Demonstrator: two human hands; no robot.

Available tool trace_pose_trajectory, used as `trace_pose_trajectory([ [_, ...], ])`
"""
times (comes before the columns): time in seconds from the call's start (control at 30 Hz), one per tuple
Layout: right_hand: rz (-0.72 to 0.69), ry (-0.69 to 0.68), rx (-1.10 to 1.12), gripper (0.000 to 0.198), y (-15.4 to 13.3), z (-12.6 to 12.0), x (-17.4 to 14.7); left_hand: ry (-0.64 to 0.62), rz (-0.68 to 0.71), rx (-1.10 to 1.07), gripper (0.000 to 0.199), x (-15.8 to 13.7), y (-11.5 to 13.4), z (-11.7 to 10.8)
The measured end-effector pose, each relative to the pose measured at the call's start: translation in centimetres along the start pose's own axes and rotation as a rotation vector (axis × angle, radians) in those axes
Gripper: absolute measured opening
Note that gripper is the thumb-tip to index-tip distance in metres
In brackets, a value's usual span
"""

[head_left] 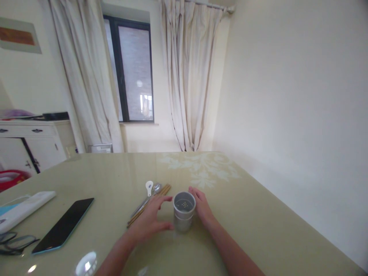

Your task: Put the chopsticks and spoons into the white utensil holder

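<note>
A grey metal cylindrical holder (183,221) stands upright on the table, with small holes showing in its bottom. My left hand (152,216) is at its left side, thumb and fingers spread apart, fingertips close to the wall and nothing in the grip. On the other side, my right hand (202,207) lies along the holder with its fingers stretched out, at or very near the wall. Partly behind my left hand lie wooden chopsticks (165,189), a metal spoon (157,187) and a white spoon-shaped piece (149,186).
Left on the glossy table (115,172) lie a dark phone or tablet (64,226), a white elongated case (31,209) and eyeglasses (20,243). A wall (301,115) runs along the right edge. A white cabinet (34,142) stands beyond, at the left.
</note>
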State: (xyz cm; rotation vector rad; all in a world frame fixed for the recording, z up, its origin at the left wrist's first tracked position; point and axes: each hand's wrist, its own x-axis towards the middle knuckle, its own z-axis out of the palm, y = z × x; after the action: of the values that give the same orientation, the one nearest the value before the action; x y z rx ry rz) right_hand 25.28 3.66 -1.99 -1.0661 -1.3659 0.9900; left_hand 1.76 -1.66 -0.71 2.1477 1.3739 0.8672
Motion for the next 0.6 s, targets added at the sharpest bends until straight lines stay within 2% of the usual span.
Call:
trace_pose_trajectory([
  [0.1, 0.077, -0.105, 0.095, 0.069, -0.4, 0.3, -0.6, 0.088, -0.088, 0.286, 0.014, 0.3, -1.0, -1.6],
  [0.2, 0.117, -0.136, 0.141, 0.071, -0.6, 0.3, -0.9, 0.120, -0.202, 0.580, 0.018, 0.3, -1.3, -2.1],
  [0.27, 0.130, -0.144, 0.150, 0.071, -0.7, 0.4, -1.0, 0.095, -0.234, 0.667, 0.018, 0.2, -1.2, -2.0],
  [0.43, 0.142, -0.207, 0.163, 0.072, -0.5, 0.6, -1.2, 0.016, -0.251, 0.655, 0.016, 0.2, -0.6, -1.5],
  [0.6, 0.122, -0.280, 0.132, 0.071, -0.6, 0.6, -1.4, 0.039, -0.278, 0.669, 0.017, 0.0, -0.2, -1.2],
])
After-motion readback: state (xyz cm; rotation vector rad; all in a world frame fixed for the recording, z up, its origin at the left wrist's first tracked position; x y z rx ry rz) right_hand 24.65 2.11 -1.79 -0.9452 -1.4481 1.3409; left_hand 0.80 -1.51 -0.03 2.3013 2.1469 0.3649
